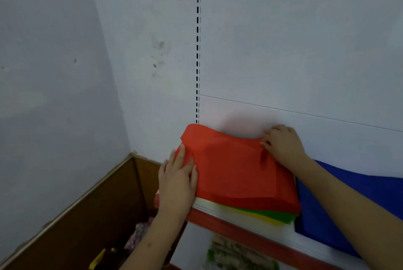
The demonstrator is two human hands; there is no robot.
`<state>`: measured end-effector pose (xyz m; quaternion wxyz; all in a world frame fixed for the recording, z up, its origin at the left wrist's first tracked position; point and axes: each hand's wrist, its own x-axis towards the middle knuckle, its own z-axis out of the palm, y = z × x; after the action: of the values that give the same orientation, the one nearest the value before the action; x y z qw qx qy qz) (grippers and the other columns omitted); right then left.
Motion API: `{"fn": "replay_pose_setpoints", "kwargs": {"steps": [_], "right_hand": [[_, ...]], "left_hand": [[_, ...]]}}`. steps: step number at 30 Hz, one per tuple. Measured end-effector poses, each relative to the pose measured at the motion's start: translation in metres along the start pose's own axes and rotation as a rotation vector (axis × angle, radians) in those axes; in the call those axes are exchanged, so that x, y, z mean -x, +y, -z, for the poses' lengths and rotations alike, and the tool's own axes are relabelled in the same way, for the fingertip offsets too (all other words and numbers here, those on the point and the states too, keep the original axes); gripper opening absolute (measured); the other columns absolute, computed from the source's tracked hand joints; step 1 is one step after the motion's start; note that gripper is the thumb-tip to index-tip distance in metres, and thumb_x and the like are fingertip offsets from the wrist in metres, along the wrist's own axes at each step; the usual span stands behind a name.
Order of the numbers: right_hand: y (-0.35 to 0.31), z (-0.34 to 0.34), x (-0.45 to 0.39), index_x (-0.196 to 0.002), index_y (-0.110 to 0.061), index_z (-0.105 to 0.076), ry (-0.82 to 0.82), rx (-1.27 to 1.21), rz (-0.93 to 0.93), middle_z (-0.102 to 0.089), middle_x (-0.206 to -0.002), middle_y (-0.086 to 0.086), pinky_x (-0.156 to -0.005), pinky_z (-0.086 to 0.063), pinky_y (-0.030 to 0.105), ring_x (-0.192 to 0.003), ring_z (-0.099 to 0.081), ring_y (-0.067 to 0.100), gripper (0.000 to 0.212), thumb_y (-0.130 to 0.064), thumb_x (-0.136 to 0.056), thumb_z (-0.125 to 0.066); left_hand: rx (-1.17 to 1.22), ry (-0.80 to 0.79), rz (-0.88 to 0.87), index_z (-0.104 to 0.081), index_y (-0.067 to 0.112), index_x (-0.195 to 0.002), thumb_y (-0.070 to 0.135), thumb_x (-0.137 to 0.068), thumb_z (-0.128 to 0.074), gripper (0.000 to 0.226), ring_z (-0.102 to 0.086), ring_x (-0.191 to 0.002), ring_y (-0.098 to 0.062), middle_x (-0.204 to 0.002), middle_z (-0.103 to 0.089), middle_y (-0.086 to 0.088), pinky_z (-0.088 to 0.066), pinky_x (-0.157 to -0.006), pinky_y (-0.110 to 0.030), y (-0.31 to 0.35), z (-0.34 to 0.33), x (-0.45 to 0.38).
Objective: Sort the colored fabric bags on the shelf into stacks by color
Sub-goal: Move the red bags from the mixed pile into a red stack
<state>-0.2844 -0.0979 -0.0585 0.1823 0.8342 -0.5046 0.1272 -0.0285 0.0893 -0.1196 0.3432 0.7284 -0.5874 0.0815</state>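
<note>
1. Red fabric bags [237, 167] sit as a stack at the left end of the shelf [250, 229], close against the white back panel [305, 62]; green [274, 215] and yellow [263, 218] bags peek out underneath at the front edge, and blue bags [340, 204] lie just beside to the right.
2. Risk, as I judge it — the pile overhangs the shelf lip, so a sideways shove could slide the slippery layers off into the brown box [91, 215] below.
3. Another risk: lifting the reds may drag the green and yellow ones along, mixing colours again.
4. Left hand [177, 180] lies flat on the stack's left edge, fingers straight and spread, pressing down — holding nothing.
5. Right hand [282, 145] reaches to the far corner, fingers curled, apparently pinching the top red layer where the cloth puckers.
6. Both forearms stretch forward from below, the right crossing over the blue bags.
</note>
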Motion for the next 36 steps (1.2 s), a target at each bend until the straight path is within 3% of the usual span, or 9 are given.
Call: {"fn": "replay_pose_setpoints", "kwargs": {"steps": [3, 5, 8, 12, 16, 20, 25, 30, 36], "right_hand": [[0.006, 0.029, 0.01, -0.081, -0.014, -0.073, 0.119, -0.28, -0.105, -0.071, -0.105, 0.006, -0.071, -0.046, 0.037, -0.091, -0.066, 0.033, 0.02, -0.028, -0.093, -0.063], [0.011, 0.049, 0.023, -0.086, -0.016, -0.074, 0.161, -0.457, -0.221, -0.073, -0.094, 0.004, -0.069, -0.041, 0.03, -0.088, -0.067, 0.027, 0.021, -0.026, -0.097, -0.059], [0.021, 0.073, 0.053, -0.087, -0.016, -0.074, 0.242, -0.592, -0.351, -0.072, -0.087, -0.003, -0.07, -0.035, 0.014, -0.085, -0.063, 0.015, 0.022, -0.022, -0.099, -0.056], [0.044, 0.091, 0.104, -0.08, -0.022, -0.073, 0.358, -0.833, -0.656, -0.069, -0.076, -0.011, -0.063, -0.043, 0.006, -0.067, -0.062, -0.001, 0.024, -0.025, -0.098, -0.056], [0.081, 0.102, 0.174, -0.094, -0.022, -0.078, 0.518, -1.022, -0.89, -0.075, -0.095, -0.01, -0.082, -0.052, 0.019, -0.091, -0.068, 0.002, 0.016, -0.031, -0.092, -0.065], [0.127, 0.124, 0.245, -0.109, -0.017, -0.073, 0.66, -1.119, -1.028, -0.073, -0.107, 0.001, -0.079, -0.055, 0.02, -0.089, -0.068, 0.005, 0.019, -0.011, -0.092, -0.066], [0.203, 0.148, 0.331, -0.137, -0.011, -0.055, 0.843, -1.112, -1.116, -0.062, -0.129, 0.001, -0.084, -0.052, 0.02, -0.108, -0.062, 0.011, 0.047, -0.008, -0.091, -0.068], [0.278, 0.164, 0.43, -0.121, -0.014, -0.064, 0.924, -1.19, -1.16, -0.073, -0.088, -0.001, -0.067, -0.057, 0.023, -0.069, -0.067, 0.01, 0.031, -0.006, -0.091, -0.066], [0.364, 0.169, 0.528, -0.091, -0.019, -0.069, 0.884, -1.219, -1.185, -0.073, -0.069, -0.007, -0.058, -0.053, 0.018, -0.061, -0.066, 0.003, 0.017, -0.002, -0.09, -0.066]], "left_hand": [[0.436, 0.02, 0.05, -0.051, 0.041, -0.141, 0.044, -0.104, -0.04, 0.038, -0.023, -0.141, 0.007, -0.165, -0.006, 0.009, -0.032, -0.111, -0.025, 0.012, 0.032, -0.009], [0.759, -0.092, 0.125, -0.038, 0.048, -0.146, 0.054, -0.098, -0.04, 0.048, -0.017, -0.143, 0.005, -0.164, 0.0, 0.015, -0.028, -0.112, -0.024, 0.025, 0.049, -0.011], [1.059, -0.179, 0.235, -0.029, 0.043, -0.152, 0.055, -0.095, -0.044, 0.06, -0.025, -0.144, 0.001, -0.16, -0.023, 0.016, -0.028, -0.115, -0.026, 0.042, 0.054, -0.008], [1.199, -0.285, 0.311, -0.04, 0.027, -0.144, 0.015, -0.091, -0.068, 0.061, -0.063, -0.094, 0.003, -0.116, -0.065, 0.001, -0.048, -0.074, -0.006, 0.072, 0.044, 0.0], [1.184, -0.333, 0.184, -0.066, 0.029, -0.106, 0.001, -0.088, -0.069, 0.033, -0.063, -0.072, -0.001, -0.082, -0.071, 0.003, -0.051, -0.068, -0.014, 0.113, 0.022, 0.017], [1.166, -0.36, 0.099, -0.066, 0.036, -0.096, 0.007, -0.088, -0.071, 0.031, -0.061, -0.073, -0.003, -0.084, -0.069, 0.002, -0.049, -0.07, -0.015, 0.171, 0.01, 0.041], [1.251, -0.734, 0.097, -0.072, 0.025, -0.098, 0.018, -0.086, -0.075, 0.014, -0.07, -0.08, -0.003, -0.091, -0.075, 0.008, -0.054, -0.066, -0.017, 0.257, 0.001, 0.09], [1.086, -0.814, 0.049, -0.072, 0.019, -0.093, 0.029, -0.097, -0.06, 0.016, -0.069, -0.075, -0.01, -0.084, -0.074, 0.005, -0.05, -0.059, -0.016, 0.351, -0.022, 0.154], [0.99, -0.754, 0.081, -0.056, 0.018, -0.101, 0.025, -0.104, -0.045, 0.014, -0.067, -0.082, -0.019, -0.097, -0.066, -0.002, -0.054, -0.048, -0.025, 0.458, -0.051, 0.223]]}}
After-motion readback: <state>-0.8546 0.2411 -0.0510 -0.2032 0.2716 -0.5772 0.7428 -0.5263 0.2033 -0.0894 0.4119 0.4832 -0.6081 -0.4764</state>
